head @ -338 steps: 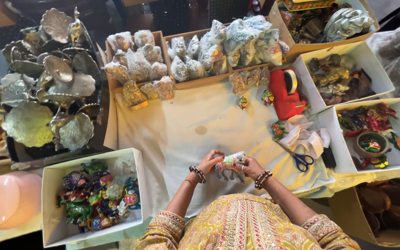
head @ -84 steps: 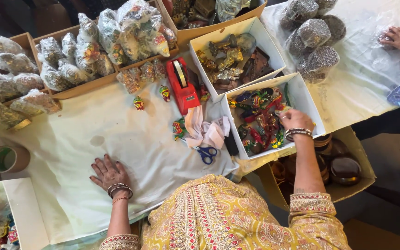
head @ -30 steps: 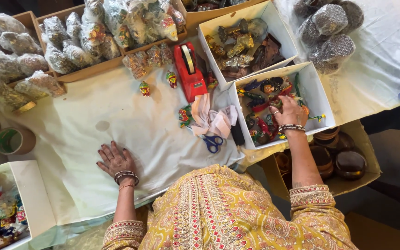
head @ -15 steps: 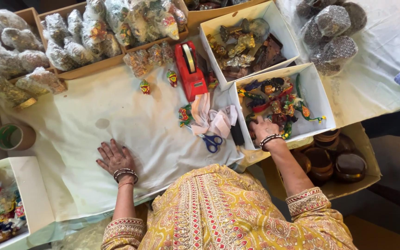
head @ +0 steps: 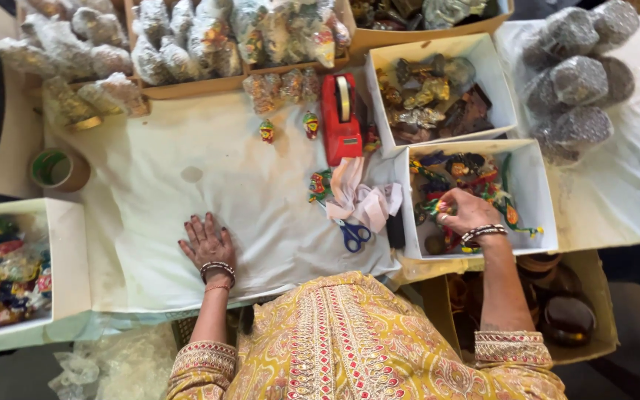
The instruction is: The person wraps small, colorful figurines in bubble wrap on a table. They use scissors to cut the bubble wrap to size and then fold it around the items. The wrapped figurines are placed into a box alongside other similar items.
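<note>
Change: since half a second ago the right hand (head: 467,215) has stayed inside the white cardboard box of painted figurines (head: 542,192), shifted slightly toward its left side; the left hand (head: 206,241) has not moved.
Right hand: right of centre in the frame, fingers curled together and pinched on a small multicoloured figurine (head: 436,208) among the others in the box; bangles on the wrist.
Left hand: lower left of centre, flat on the stained white cloth covering the tabletop (head: 187,170), fingers spread apart, holding nothing.
Centre: red tape dispenser (head: 341,118) lying lengthwise, pale pink crumpled cloth (head: 361,200) below it, blue-handled scissors (head: 352,235) at the cloth's lower edge.
Loose pieces: two small painted figurines (head: 267,131) on the cloth, left of the dispenser.
Packages, top: clear plastic bags of wrapped items (head: 187,37) packed in brown cardboard trays.
Upper right: second white box with dull gold and brown pieces (head: 438,92); silvery glitter-wrapped round bundles (head: 572,74) on white cloth.
Left edge: roll of tape (head: 57,169); below it a white box of bright wrapped pieces (head: 9,270).
</note>
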